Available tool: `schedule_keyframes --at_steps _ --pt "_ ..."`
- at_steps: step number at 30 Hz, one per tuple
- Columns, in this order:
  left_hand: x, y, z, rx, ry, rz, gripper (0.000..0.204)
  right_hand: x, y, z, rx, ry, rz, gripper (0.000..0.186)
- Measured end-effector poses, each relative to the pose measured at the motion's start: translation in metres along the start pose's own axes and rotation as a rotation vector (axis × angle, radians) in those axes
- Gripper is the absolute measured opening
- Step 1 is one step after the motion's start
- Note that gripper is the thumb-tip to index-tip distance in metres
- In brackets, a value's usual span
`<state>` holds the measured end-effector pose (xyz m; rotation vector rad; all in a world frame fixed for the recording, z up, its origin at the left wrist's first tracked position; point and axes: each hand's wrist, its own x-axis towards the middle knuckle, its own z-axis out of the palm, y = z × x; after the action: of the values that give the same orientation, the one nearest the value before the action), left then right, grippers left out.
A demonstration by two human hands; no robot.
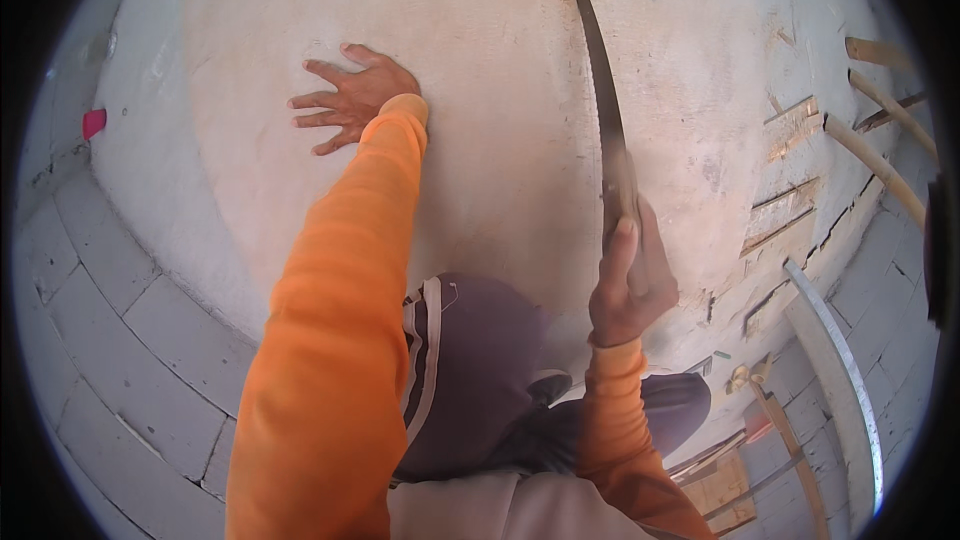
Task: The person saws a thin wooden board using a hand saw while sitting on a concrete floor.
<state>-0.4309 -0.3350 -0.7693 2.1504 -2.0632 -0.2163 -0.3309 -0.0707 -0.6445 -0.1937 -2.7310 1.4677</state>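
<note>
My left hand [355, 100] lies flat on a large pale board [480, 170], fingers spread and holding nothing. My right hand [635, 275] is closed around the handle of a hand saw [603, 90]. The saw's long toothed blade points away from me, its narrow tip at the far edge of the view. Its teeth face left. Whether the blade is in a cut or just above the board, I cannot tell. My bent knee in dark trousers [475, 370] is against the board between my arms.
Grey paving blocks [150, 360] border the board at left, with a small pink object [94, 123] by its edge. On the right are several wooden sticks [872, 165], slots [780, 210] with wood in them, a long pale bar [835, 370] and wood pieces [720, 490].
</note>
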Motion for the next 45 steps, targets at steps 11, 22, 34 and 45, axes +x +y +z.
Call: schedule_keyframes --at_steps 11,22,34,45 --pt "0.001 0.002 -0.002 0.033 -0.024 -0.009 0.065 0.062 -0.009 0.042 0.100 0.021 -0.106 0.030" --pt "0.001 0.001 0.001 0.003 0.003 -0.005 0.065 0.077 -0.003 0.055 0.161 0.046 -0.099 0.029" --pt "0.000 -0.001 0.003 0.018 0.015 -0.001 0.065 0.020 -0.002 0.013 -0.081 -0.029 -0.028 0.029" --pt "0.001 -0.002 0.003 0.018 0.024 0.014 0.065 -0.037 0.007 -0.025 -0.002 0.024 -0.093 0.032"
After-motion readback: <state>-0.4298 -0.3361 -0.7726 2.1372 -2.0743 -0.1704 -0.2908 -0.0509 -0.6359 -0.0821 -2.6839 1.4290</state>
